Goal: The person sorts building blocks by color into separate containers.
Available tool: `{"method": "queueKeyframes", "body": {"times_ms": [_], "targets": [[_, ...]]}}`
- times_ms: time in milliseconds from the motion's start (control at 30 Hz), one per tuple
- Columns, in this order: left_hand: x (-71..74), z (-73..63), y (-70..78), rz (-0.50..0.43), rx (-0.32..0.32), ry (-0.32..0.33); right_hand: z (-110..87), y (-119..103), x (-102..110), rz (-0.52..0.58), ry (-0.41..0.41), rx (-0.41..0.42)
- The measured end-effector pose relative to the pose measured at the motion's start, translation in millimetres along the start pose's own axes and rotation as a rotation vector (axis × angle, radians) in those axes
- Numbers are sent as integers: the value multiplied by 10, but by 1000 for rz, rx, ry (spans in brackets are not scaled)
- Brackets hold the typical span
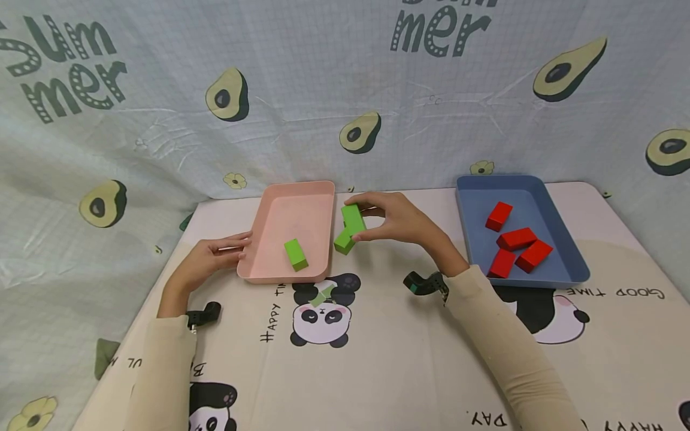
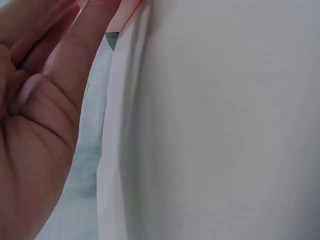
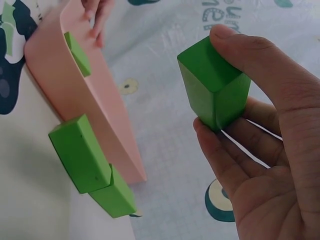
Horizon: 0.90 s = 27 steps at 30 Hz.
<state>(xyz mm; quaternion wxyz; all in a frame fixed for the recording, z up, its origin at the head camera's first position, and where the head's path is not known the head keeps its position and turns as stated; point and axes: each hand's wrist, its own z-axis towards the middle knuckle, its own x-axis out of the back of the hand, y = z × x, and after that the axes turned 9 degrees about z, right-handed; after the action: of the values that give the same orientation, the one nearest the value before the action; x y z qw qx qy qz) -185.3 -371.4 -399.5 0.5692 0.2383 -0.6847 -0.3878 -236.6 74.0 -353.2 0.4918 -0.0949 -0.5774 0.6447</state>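
My right hand (image 1: 401,220) pinches a green block (image 1: 353,219) between thumb and fingertips, above the table just right of the pink tray (image 1: 277,206). In the right wrist view, the held green block (image 3: 205,92) appears apart from two other green blocks, a nearer one (image 3: 80,152) and a farther one (image 3: 116,196), which sit touching beside the tray's outer wall. The head view shows part of this pair (image 1: 344,242) below the held block. Inside the tray lies another green block (image 1: 296,255). My left hand (image 1: 207,263) touches the tray's left rim with extended fingers.
A blue tray (image 1: 555,239) with several red blocks (image 1: 517,239) stands at the right. Both trays are near the table's back edge, with an avocado-print curtain (image 1: 302,90) behind. The tablecloth (image 1: 388,353) has panda prints.
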Motion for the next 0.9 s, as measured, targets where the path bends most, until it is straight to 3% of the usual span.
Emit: {"method": "queueKeyframes", "body": {"times_ms": [333, 633, 900], "targets": [[5, 5, 12, 24, 11, -9, 26, 2, -17, 7, -12, 9], [-11, -30, 2, -119, -6, -36, 32, -36, -36, 5, -21, -7], [-18, -24, 12, -138, -5, -40, 41, -35, -42, -9, -15, -11]]}}
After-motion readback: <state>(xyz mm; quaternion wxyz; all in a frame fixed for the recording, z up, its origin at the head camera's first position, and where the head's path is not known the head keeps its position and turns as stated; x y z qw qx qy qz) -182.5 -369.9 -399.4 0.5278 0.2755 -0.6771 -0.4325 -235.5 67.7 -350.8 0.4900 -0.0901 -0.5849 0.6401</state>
